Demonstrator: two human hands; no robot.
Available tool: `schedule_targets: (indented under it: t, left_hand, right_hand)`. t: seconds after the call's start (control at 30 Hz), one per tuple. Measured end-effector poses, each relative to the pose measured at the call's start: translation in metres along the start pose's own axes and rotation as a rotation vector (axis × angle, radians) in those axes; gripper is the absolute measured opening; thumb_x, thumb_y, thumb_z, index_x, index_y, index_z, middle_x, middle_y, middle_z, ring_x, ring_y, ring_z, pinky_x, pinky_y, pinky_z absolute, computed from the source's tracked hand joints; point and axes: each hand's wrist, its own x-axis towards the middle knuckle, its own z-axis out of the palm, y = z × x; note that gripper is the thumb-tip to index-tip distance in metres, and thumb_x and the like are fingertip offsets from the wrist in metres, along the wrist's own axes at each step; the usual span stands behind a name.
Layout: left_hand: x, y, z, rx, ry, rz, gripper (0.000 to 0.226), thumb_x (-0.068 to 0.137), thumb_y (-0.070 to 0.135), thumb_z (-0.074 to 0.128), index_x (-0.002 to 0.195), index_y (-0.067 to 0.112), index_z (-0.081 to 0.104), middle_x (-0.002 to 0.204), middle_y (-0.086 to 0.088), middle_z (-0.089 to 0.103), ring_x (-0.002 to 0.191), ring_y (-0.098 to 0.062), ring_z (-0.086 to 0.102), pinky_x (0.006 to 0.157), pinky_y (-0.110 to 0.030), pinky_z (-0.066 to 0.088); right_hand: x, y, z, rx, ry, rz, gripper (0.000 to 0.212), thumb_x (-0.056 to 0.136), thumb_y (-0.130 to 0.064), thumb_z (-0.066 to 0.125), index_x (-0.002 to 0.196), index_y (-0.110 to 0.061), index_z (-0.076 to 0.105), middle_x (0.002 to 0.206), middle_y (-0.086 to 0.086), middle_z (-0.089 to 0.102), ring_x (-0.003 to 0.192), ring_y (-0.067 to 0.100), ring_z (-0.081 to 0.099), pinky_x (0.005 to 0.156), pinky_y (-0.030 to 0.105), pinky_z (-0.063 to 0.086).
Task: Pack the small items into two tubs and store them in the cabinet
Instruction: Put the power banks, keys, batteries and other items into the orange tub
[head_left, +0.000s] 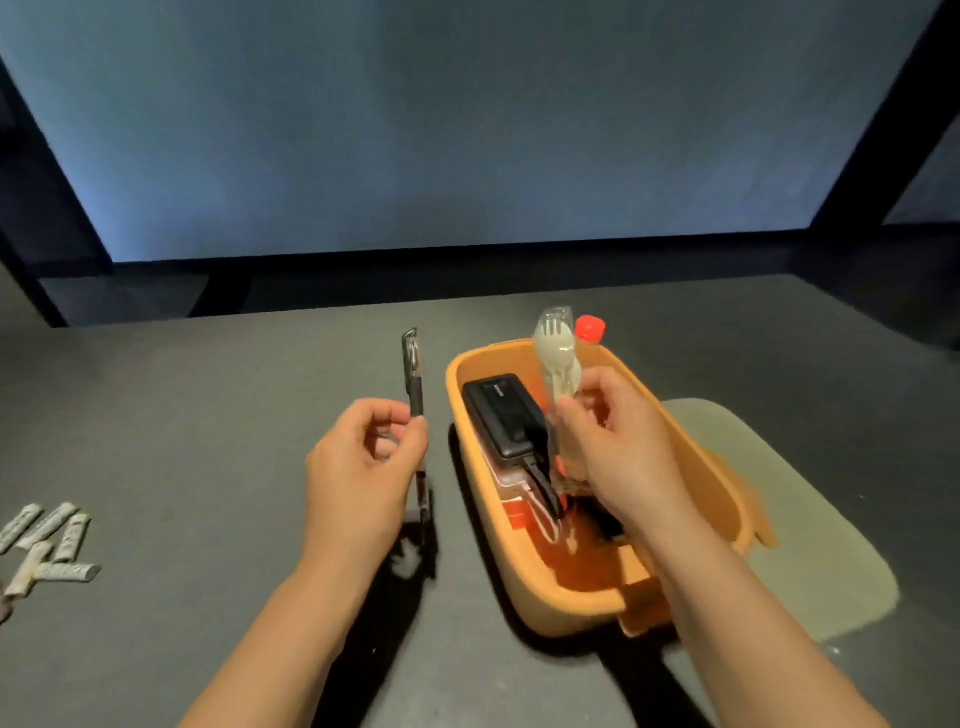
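Now, surface: sachets well left, unpacked.
Tub: crowded already; my fork could snag.
Right grip: pinches wrapped fork over tub.
Left grip: pinches pen upright; may slip.

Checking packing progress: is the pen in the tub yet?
Out. The left hand holds the pen upright, beside the orange tub.

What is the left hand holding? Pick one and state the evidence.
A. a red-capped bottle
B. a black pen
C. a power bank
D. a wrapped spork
B: the left hand pinches a black pen upright beside the orange tub, while the right hand holds the wrapped spork over it.
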Motion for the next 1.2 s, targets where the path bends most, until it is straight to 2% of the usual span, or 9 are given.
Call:
schedule_targets:
  t: [0.13, 0.23, 0.33, 0.43, 0.77, 0.87, 0.97, 1.07, 1.2]
  left_hand:
    - [-0.005, 0.017, 0.034, -0.068, -0.098, 0.048, 0.003, 0.084, 0.015, 0.066, 0.084, 0.016, 0.063, 0.074, -0.012, 0.065, 0.069, -0.027, 0.062, 0.066, -0.031, 0.053]
    - [-0.002, 0.02, 0.051, -0.07, -0.135, 0.065, 0.004, 0.084, 0.013, 0.066, 0.083, 0.017, 0.063, 0.071, -0.01, 0.064, 0.065, -0.023, 0.061, 0.063, -0.03, 0.053]
    - [0.003, 0.02, 0.058, -0.072, -0.139, 0.067, 0.006, 0.084, 0.014, 0.065, 0.082, 0.018, 0.062, 0.069, -0.007, 0.063, 0.061, -0.017, 0.059, 0.057, -0.021, 0.051]
    - [0.009, 0.02, 0.059, -0.056, -0.127, 0.069, 0.006, 0.084, 0.015, 0.066, 0.081, 0.019, 0.063, 0.069, -0.006, 0.064, 0.063, -0.018, 0.061, 0.057, -0.019, 0.051]
    - [0.012, 0.011, 0.046, -0.024, -0.107, 0.035, 0.008, 0.084, 0.014, 0.067, 0.08, 0.02, 0.063, 0.066, -0.006, 0.065, 0.063, -0.019, 0.064, 0.063, -0.029, 0.055]
    - [0.014, 0.014, 0.046, -0.04, -0.112, 0.036, 0.006, 0.084, 0.015, 0.067, 0.081, 0.02, 0.064, 0.068, -0.006, 0.066, 0.064, -0.02, 0.064, 0.063, -0.03, 0.056]
    - [0.017, 0.016, 0.055, -0.049, -0.156, 0.026, 0.003, 0.083, 0.018, 0.068, 0.082, 0.019, 0.065, 0.073, -0.005, 0.068, 0.066, -0.022, 0.065, 0.062, -0.03, 0.055]
    - [0.019, 0.019, 0.07, -0.118, -0.192, 0.006, 0.003, 0.082, 0.016, 0.069, 0.082, 0.017, 0.066, 0.076, -0.003, 0.068, 0.066, -0.013, 0.065, 0.06, -0.021, 0.051]
    - [0.018, 0.02, 0.093, -0.175, -0.199, 0.015, 0.004, 0.082, 0.016, 0.071, 0.084, 0.016, 0.068, 0.077, -0.002, 0.068, 0.072, -0.014, 0.065, 0.067, -0.022, 0.051]
  right_hand:
    - [-0.001, 0.033, -0.049, -0.162, -0.218, 0.065, 0.014, 0.088, -0.022, 0.066, 0.079, -0.032, 0.062, 0.075, -0.011, 0.063, 0.075, 0.008, 0.059, 0.068, 0.025, 0.045]
    - [-0.01, 0.039, -0.056, -0.354, -0.421, 0.092, 0.016, 0.089, -0.027, 0.065, 0.077, -0.036, 0.06, 0.075, -0.015, 0.061, 0.07, -0.001, 0.054, 0.057, 0.014, 0.036]
    - [-0.004, 0.043, -0.056, -0.303, -0.249, 0.113, 0.016, 0.089, -0.024, 0.064, 0.075, -0.031, 0.061, 0.069, -0.01, 0.06, 0.064, 0.001, 0.054, 0.053, 0.015, 0.039]
    - [0.023, 0.05, -0.053, -0.41, -0.129, 0.151, 0.012, 0.085, -0.023, 0.063, 0.073, -0.021, 0.062, 0.071, -0.002, 0.063, 0.072, 0.018, 0.06, 0.065, 0.037, 0.049]
    - [0.09, 0.052, 0.014, -0.629, -0.275, 0.032, 0.012, 0.088, -0.02, 0.063, 0.099, -0.02, 0.058, 0.099, 0.002, 0.065, 0.087, 0.021, 0.061, 0.068, 0.03, 0.047]
    - [0.092, 0.055, 0.014, -0.534, -0.244, 0.031, 0.012, 0.091, -0.023, 0.059, 0.102, -0.021, 0.064, 0.101, -0.002, 0.066, 0.087, 0.016, 0.06, 0.067, 0.028, 0.043]
    - [0.08, 0.044, -0.002, -0.187, -0.167, 0.067, 0.009, 0.091, -0.028, 0.06, 0.09, -0.026, 0.069, 0.089, -0.008, 0.069, 0.084, 0.011, 0.065, 0.07, 0.028, 0.051]
    - [0.061, 0.026, -0.021, 0.224, -0.346, 0.159, 0.013, 0.091, -0.03, 0.061, 0.09, -0.022, 0.071, 0.088, -0.005, 0.072, 0.081, 0.011, 0.068, 0.067, 0.028, 0.05]
    - [0.041, 0.026, -0.029, 0.267, -0.421, 0.141, 0.012, 0.084, -0.02, 0.071, 0.096, -0.02, 0.071, 0.084, -0.006, 0.072, 0.079, 0.003, 0.067, 0.064, 0.014, 0.047]
